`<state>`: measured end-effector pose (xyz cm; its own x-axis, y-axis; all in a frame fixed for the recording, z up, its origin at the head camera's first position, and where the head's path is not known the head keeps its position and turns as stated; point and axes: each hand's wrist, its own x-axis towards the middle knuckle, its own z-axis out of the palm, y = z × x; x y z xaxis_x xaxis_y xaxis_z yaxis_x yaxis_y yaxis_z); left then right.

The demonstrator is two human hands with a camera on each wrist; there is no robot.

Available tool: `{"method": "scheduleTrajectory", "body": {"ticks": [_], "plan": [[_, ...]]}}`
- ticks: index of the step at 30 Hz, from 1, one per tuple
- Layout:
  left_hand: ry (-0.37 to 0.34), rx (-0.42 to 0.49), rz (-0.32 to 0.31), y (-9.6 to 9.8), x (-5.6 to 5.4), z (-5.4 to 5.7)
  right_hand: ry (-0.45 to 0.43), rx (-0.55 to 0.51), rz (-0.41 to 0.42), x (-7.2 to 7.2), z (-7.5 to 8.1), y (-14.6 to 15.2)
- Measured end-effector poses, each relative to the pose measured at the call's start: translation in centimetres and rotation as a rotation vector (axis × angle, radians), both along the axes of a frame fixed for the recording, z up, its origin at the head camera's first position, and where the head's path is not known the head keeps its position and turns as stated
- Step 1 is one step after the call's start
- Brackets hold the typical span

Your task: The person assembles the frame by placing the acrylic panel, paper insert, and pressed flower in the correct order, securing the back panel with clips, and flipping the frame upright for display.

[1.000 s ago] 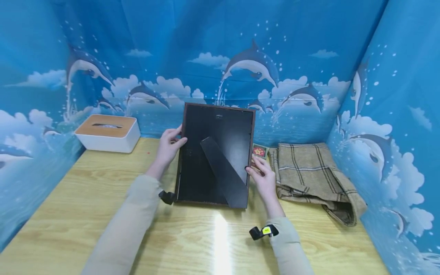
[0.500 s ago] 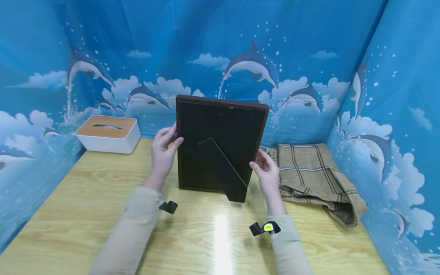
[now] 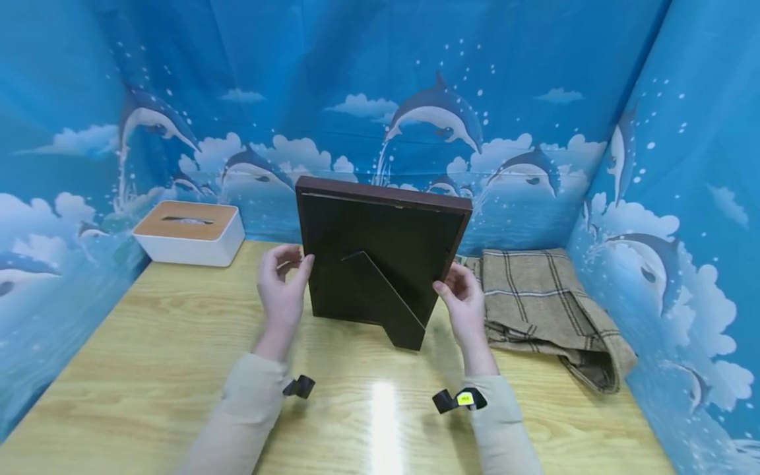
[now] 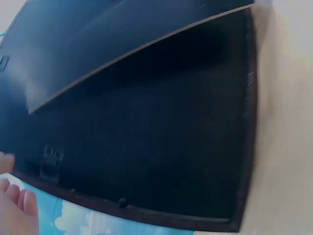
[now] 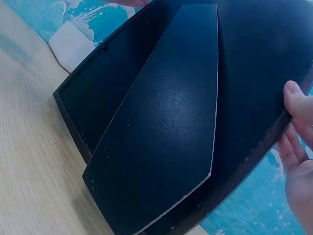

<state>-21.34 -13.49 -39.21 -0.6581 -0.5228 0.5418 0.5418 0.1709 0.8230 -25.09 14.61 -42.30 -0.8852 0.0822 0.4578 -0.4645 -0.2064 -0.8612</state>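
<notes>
A dark brown picture frame [image 3: 368, 218] stands upright with its black back to me, leaning slightly away. Its easel leg [image 3: 394, 303] slants out behind it, the foot down at the tabletop. My right hand [image 3: 463, 300] pinches the right edge, thumb on the back and fingers behind the rim, as the right wrist view shows. At the left edge my left hand [image 3: 282, 284] has its thumb tip right at the rim. Its bent fingertips [image 4: 29, 200] show apart from the rim in the left wrist view. The frame's front is hidden.
A white tissue box [image 3: 190, 232] with a wooden lid sits at the back left of the wooden table [image 3: 148, 349]. A folded brown plaid cloth [image 3: 528, 297] lies to the right, near my right hand. Blue dolphin curtains [image 3: 368, 79] enclose the back and sides.
The frame has tipped more upright and been set farther back, its leg swinging out from the back. My left hand has slid down the left edge and its fingers have come off the rim.
</notes>
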Motion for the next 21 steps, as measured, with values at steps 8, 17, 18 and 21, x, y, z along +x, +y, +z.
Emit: {"method": "scheduleTrajectory", "body": {"ticks": [8, 17, 18, 21], "plan": [[-0.253, -0.035, -0.323, 3.9, 1.8, -2.7, 0.048, -0.044, -0.018, -0.2, -0.1, -0.4], [-0.436, -0.078, -0.380, 6.3, 1.6, -3.9, 0.177, -0.084, -0.007, -0.1, -0.7, -0.9], [-0.420, -0.075, -0.370, 6.3, 1.6, -4.0, 0.178, -0.089, -0.002, -0.1, -0.8, -1.0], [-0.376, -0.062, -0.363, 6.1, 1.6, -4.2, 0.177, -0.103, 0.012, -0.2, -0.9, -1.2]]}}
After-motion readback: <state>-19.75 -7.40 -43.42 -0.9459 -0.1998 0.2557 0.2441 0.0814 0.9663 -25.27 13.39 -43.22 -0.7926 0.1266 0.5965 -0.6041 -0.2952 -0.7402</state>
